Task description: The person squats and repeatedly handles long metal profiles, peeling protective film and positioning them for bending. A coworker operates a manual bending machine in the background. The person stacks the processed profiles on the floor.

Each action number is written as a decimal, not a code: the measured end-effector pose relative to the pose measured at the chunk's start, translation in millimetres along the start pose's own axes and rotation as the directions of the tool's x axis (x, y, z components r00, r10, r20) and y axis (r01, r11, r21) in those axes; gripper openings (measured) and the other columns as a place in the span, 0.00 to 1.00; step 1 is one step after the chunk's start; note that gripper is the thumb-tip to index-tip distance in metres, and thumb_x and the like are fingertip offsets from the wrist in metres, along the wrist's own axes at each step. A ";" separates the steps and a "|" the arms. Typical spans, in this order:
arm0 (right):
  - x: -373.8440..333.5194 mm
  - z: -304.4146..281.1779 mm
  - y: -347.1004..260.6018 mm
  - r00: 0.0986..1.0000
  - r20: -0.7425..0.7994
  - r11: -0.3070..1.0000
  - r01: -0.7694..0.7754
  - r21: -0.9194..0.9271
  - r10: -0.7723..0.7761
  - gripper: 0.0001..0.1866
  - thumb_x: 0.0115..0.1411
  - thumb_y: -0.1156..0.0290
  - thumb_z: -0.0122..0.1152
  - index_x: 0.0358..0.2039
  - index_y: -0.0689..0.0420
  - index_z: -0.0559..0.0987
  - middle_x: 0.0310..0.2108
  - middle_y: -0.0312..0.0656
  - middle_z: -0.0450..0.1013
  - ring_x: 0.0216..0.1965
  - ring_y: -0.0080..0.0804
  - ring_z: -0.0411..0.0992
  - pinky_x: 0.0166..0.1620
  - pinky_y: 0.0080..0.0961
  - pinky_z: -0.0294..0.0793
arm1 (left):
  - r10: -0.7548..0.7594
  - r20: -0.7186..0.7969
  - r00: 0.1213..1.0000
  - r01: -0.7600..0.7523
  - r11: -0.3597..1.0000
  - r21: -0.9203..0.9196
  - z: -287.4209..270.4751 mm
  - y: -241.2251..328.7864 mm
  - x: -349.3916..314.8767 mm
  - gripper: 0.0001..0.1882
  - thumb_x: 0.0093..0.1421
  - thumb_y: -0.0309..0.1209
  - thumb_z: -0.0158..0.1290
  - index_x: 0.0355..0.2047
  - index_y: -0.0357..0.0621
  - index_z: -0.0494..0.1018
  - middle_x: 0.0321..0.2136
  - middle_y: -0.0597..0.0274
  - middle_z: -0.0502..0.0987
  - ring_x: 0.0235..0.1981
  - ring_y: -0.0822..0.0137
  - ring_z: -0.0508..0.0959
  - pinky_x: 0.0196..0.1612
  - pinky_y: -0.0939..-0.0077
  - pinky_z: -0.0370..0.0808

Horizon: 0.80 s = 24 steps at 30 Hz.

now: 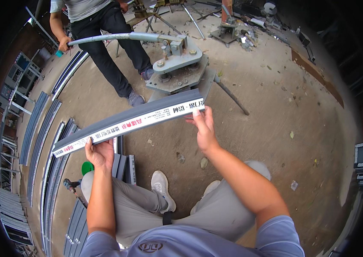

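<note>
A long dark grey metal profile [147, 106] with a printed white protective film along its near face is held up in front of me, its right end higher than its left. My left hand [100, 155] grips the profile near its left end, thumb on the film. Close to the other end, my right hand [205, 129] grips it too, thumb in front and fingers behind. Just beyond the profile's right end stands a bolted metal hand-lever machine [177, 64]. A co-worker's hand [64, 43] is on the tip of its long grey lever [117, 37].
Long profiles [40, 128] lie in rows on the floor at the left. Short profile pieces [124, 168], a green round container [87, 167] and a power drill [71, 185] are beside my left knee. A machine leg [232, 96] juts out to the right. Scrap [247, 40] litters the back.
</note>
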State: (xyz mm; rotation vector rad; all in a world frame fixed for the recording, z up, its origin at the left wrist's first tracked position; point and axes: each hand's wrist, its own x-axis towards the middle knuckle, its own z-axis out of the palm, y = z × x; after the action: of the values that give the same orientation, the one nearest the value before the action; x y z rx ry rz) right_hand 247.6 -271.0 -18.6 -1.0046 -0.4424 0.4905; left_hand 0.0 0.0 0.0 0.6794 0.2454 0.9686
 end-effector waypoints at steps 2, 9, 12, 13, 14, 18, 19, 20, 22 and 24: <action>-1.9 1.4 -13.8 0.991 0.019 0.991 0.134 -0.012 -0.134 0.27 0.73 0.55 0.62 0.60 0.59 0.64 0.56 0.43 0.70 0.56 0.29 0.69 0.62 0.34 0.70 | -0.019 0.015 1.000 0.020 0.999 -0.040 7.9 -3.4 -4.6 0.27 0.63 0.41 0.60 0.60 0.45 0.72 0.61 0.56 0.77 0.67 0.53 0.72 0.73 0.45 0.64; -20.5 17.5 -47.3 0.938 0.033 0.939 0.345 0.006 -0.345 0.42 0.70 0.50 0.64 0.71 0.62 0.55 0.64 0.45 0.64 0.65 0.35 0.63 0.70 0.37 0.59 | -0.190 0.065 0.980 0.197 0.971 -0.138 62.1 -28.2 -39.1 0.35 0.58 0.42 0.66 0.64 0.45 0.69 0.65 0.54 0.74 0.69 0.53 0.70 0.76 0.50 0.61; -32.6 40.8 -58.6 0.881 0.041 0.879 0.473 -0.061 -0.472 0.51 0.68 0.47 0.64 0.76 0.64 0.48 0.74 0.52 0.54 0.73 0.42 0.57 0.75 0.42 0.51 | -0.305 0.240 0.922 0.342 0.931 -0.129 104.7 -48.4 -59.9 0.34 0.55 0.43 0.68 0.60 0.45 0.73 0.60 0.55 0.78 0.67 0.54 0.72 0.74 0.50 0.63; -31.8 52.5 -65.3 0.852 0.032 0.851 0.523 -0.054 -0.522 0.52 0.68 0.47 0.65 0.76 0.64 0.48 0.76 0.53 0.51 0.73 0.44 0.58 0.75 0.42 0.53 | -0.384 0.321 0.866 0.442 0.887 -0.133 121.4 -52.8 -59.7 0.34 0.54 0.42 0.68 0.60 0.45 0.73 0.60 0.55 0.78 0.67 0.54 0.72 0.75 0.50 0.62; -32.0 61.3 -75.9 0.837 0.013 0.836 0.547 -0.031 -0.547 0.51 0.68 0.46 0.63 0.77 0.64 0.50 0.76 0.56 0.53 0.72 0.46 0.61 0.75 0.44 0.55 | -0.453 0.349 0.820 0.519 0.846 -0.121 137.9 -57.6 -65.4 0.35 0.55 0.41 0.67 0.61 0.44 0.72 0.61 0.54 0.77 0.67 0.54 0.72 0.75 0.48 0.60; -27.2 63.1 -160.9 0.762 -0.112 0.770 0.633 -0.083 -0.638 0.46 0.67 0.40 0.56 0.73 0.62 0.60 0.67 0.56 0.66 0.66 0.51 0.68 0.71 0.50 0.65 | -0.521 0.569 0.636 0.675 0.733 -0.083 203.0 -84.2 -85.6 0.42 0.58 0.49 0.66 0.69 0.44 0.67 0.67 0.51 0.72 0.71 0.51 0.67 0.76 0.41 0.56; -19.5 62.0 -188.9 0.719 -0.123 0.729 0.678 -0.091 -0.684 0.46 0.66 0.40 0.54 0.72 0.65 0.62 0.63 0.60 0.71 0.65 0.52 0.70 0.70 0.51 0.67 | -0.527 0.637 0.562 0.714 0.698 -0.053 219.3 -89.5 -86.8 0.42 0.61 0.51 0.64 0.70 0.43 0.66 0.69 0.50 0.69 0.72 0.50 0.66 0.76 0.41 0.56; -10.5 61.3 -218.7 0.633 -0.107 0.641 0.758 -0.120 -0.767 0.46 0.65 0.38 0.51 0.67 0.68 0.66 0.58 0.59 0.73 0.61 0.53 0.72 0.68 0.50 0.69 | -0.535 0.721 0.440 0.767 0.641 0.008 233.7 -93.3 -87.6 0.40 0.66 0.50 0.61 0.71 0.42 0.64 0.71 0.49 0.67 0.72 0.49 0.66 0.77 0.43 0.56; -6.8 60.9 -283.8 0.551 -0.012 0.547 0.824 -0.150 -0.834 0.45 0.64 0.36 0.49 0.62 0.70 0.68 0.54 0.59 0.73 0.58 0.54 0.73 0.68 0.50 0.69 | -0.585 0.775 0.240 0.714 0.647 0.267 265.1 -100.2 -98.7 0.37 0.66 0.49 0.63 0.68 0.42 0.67 0.67 0.53 0.72 0.70 0.57 0.69 0.73 0.49 0.63; -10.1 62.3 -352.0 0.507 0.090 0.480 0.850 -0.219 -0.857 0.43 0.66 0.39 0.45 0.62 0.71 0.69 0.54 0.62 0.73 0.59 0.55 0.73 0.66 0.51 0.71 | -0.540 0.841 0.042 0.587 0.695 0.416 273.6 -97.8 -120.8 0.34 0.63 0.47 0.68 0.62 0.43 0.71 0.62 0.54 0.77 0.61 0.58 0.78 0.66 0.55 0.72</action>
State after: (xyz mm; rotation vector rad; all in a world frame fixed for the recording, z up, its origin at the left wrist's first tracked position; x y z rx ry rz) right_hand 269.2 -391.6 317.4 -0.8768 -0.9274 -0.5261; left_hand 130.1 -251.9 136.6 0.9051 -0.5741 -0.3649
